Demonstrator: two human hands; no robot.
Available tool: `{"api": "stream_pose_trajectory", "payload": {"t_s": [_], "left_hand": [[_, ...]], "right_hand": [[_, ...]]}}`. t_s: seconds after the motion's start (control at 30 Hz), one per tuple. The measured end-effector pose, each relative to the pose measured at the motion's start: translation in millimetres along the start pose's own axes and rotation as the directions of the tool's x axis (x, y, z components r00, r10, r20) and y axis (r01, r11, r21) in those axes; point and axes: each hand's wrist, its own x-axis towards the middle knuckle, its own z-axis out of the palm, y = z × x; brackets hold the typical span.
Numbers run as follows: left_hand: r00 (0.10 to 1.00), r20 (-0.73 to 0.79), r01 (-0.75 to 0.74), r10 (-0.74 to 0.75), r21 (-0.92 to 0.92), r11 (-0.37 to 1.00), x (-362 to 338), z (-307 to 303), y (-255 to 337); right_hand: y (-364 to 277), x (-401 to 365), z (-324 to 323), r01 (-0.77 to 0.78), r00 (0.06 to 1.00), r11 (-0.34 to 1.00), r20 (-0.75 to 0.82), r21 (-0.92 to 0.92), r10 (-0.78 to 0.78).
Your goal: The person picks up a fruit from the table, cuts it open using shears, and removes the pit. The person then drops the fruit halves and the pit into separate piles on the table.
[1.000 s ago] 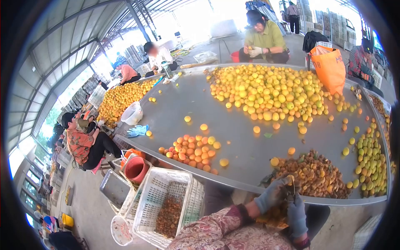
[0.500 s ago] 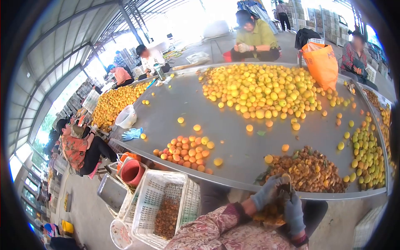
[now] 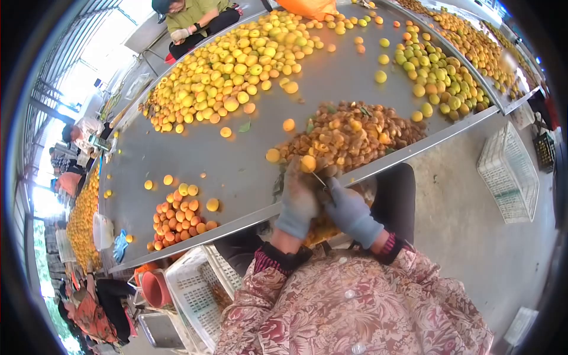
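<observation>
My left hand [image 3: 297, 198], in a grey-blue work glove, has its fingers closed round an orange-yellow apricot [image 3: 307, 164]. A thin knife [image 3: 320, 180] is gripped in my gloved right hand [image 3: 350, 212], its blade reaching toward the fruit. Both hands are close together at the metal table's near edge. Just beyond them lies a heap of brown apricot pits [image 3: 355, 136]. A loose apricot [image 3: 273, 155] rests by the heap's left side. Below the hands, more orange fruit [image 3: 321, 231] shows partly, mostly hidden by my arms.
The steel table [image 3: 195, 155] bears a large pile of yellow apricots [image 3: 228, 71], a smaller orange pile [image 3: 180, 216] and a greenish pile [image 3: 441, 77]. White crates [image 3: 195, 284] [image 3: 510, 171] stand on both sides of me. A red bucket [image 3: 155, 288] is at left. A co-worker [image 3: 192, 23] sits across.
The view has swung right and downward. My hands have come up to the table edge, with the apricot and knife still held close together.
</observation>
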Motion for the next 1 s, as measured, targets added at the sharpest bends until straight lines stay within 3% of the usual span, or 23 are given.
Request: {"api": "stream_pose_trajectory", "payload": {"t_s": [0.13, 0.17, 0.2, 0.23, 0.27, 0.3, 0.33, 0.37, 0.4, 0.43, 0.47, 0.5, 0.53, 0.57, 0.63, 0.7, 0.77, 0.87, 0.93, 0.97, 1.0], "left_hand": [[0.990, 0.110, -0.081, 0.083, -0.022, 0.996, 8, -15, 7], [0.983, 0.141, -0.115, 0.119, -0.032, 0.993, 11, -16, 15], [0.973, 0.174, -0.145, 0.150, -0.043, 0.989, 13, -15, 20], [0.974, 0.176, -0.139, 0.144, -0.040, 0.990, 9, -5, 21], [0.935, 0.149, -0.353, 0.320, 0.422, 0.835, 2, 7, 16], [0.853, 0.215, -0.445, 0.476, 0.776, 0.447, -7, 24, 12], [0.943, 0.107, -0.325, 0.316, 0.502, 0.801, -15, 43, 6], [0.894, 0.146, -0.388, 0.424, 0.725, 0.569, -4, 11, -18], [0.811, 0.200, -0.389, 0.549, 0.886, 0.253, 8, -23, -29], [0.615, 0.567, -0.467, 0.547, 0.822, -0.327, -9, 16, -12], [0.787, 0.384, -0.246, 0.483, 0.913, -0.325, -13, 19, -10], [0.791, 0.430, -0.224, 0.435, 0.865, -0.448, 2, -1, -12], [0.686, 0.567, -0.287, 0.456, 0.787, -0.546, -9, 15, 1], [0.675, 0.566, -0.269, 0.473, 0.786, -0.556, -19, 25, 5], [0.678, 0.496, -0.301, 0.543, 0.860, -0.411, -28, 35, 8], [0.686, 0.500, -0.326, 0.528, 0.861, -0.391, -27, 30, 9], [0.670, 0.615, -0.467, 0.415, 0.785, -0.407, -25, 26, 8], [0.730, 0.595, -0.444, 0.337, 0.787, -0.428, -30, 27, 17], [0.695, 0.614, -0.473, 0.374, 0.782, -0.407, -30, 28, 23], [0.667, 0.624, -0.505, 0.406, 0.780, -0.369, -29, 26, 18], [0.700, 0.553, -0.440, 0.452, 0.833, -0.337, -29, 21, 16]], "right_hand": [[10, -10, -9, 0.050, 0.998, 0.998, 0.041, 0.039, -0.052], [7, -15, -16, 0.011, 1.000, 0.938, 0.017, 0.345, -0.019], [3, -18, -24, -0.022, 1.000, 0.785, 0.005, 0.619, 0.024], [-5, -18, -35, -0.022, 1.000, 0.784, 0.000, 0.621, 0.028], [-15, -16, -47, -0.136, 0.988, 0.577, 0.064, 0.805, 0.143], [-22, -13, -53, -0.223, 0.961, 0.317, 0.153, 0.922, 0.230], [-21, -4, -45, -0.065, 0.991, 0.285, 0.027, 0.956, 0.133], [-15, 2, -35, -0.069, 0.979, 0.288, 0.010, 0.955, 0.201], [-17, 2, -36, -0.175, 0.963, 0.208, 0.123, 0.962, 0.242], [-12, 11, -26, -0.125, 0.981, 0.166, 0.097, 0.978, 0.168], [-13, 13, -17, -0.108, 0.971, 0.057, 0.093, 0.993, 0.219], [-8, 16, -17, -0.112, 0.981, 0.102, 0.094, 0.988, 0.171], [-7, 17, -19, -0.132, 0.984, 0.108, 0.117, 0.985, 0.132], [-15, 12, -24, -0.082, 0.994, 0.165, 0.070, 0.983, 0.080], [-16, 8, -32, -0.110, 0.994, 0.157, 0.108, 0.982, 0.021], [-11, 8, -31, -0.134, 0.991, 0.215, 0.134, 0.967, 0.014], [-8, 10, -32, -0.159, 0.987, 0.276, 0.163, 0.948, 0.009], [-10, 15, -31, -0.244, 0.967, 0.259, 0.256, 0.935, -0.012], [-13, 20, -28, -0.210, 0.969, 0.132, 0.225, 0.969, -0.103], [-16, 24, -24, -0.239, 0.968, 0.080, 0.245, 0.968, -0.063], [-26, 26, -24, -0.261, 0.965, 0.022, 0.261, 0.965, 0.006]]}}
